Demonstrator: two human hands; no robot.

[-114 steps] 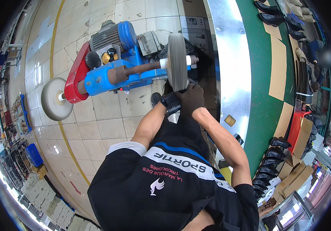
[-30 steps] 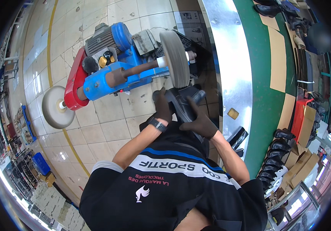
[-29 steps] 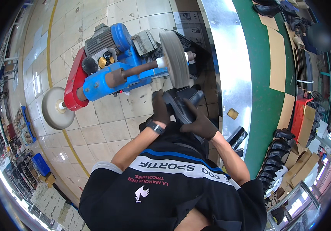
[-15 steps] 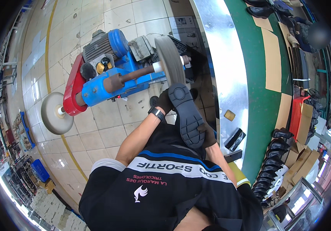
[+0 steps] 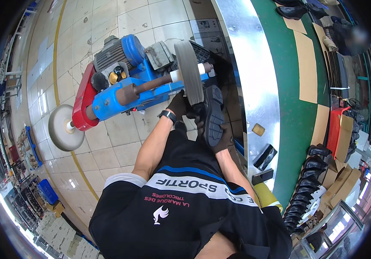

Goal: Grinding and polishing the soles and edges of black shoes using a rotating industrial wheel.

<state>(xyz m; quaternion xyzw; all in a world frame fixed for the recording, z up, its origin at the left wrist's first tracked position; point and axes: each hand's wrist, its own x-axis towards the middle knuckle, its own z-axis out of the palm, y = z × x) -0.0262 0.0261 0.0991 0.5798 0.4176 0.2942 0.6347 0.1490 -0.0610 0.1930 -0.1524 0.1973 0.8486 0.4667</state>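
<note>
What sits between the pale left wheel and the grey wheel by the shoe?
In the head view, from the pale wheel: a red guard, a blue housing, a brown shaft, then a white collar beside the grey wheel.

Black shirt [image 5: 190,220] with white and blue chest bands [image 5: 185,185], dark gloves [image 5: 178,105], black wristwatch [image 5: 167,115]

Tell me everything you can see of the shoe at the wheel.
The shoe has a thick, dark, rubber-like sole with blocky tread; little of its black upper shows. It is held up on edge, its length running up the picture, sole turned to the right and partly toward the camera. The right grip clasps its near end. Its upper sits at the grey wheel's lower edge, apparently touching. Whether the left grip touches it is unclear.
</note>
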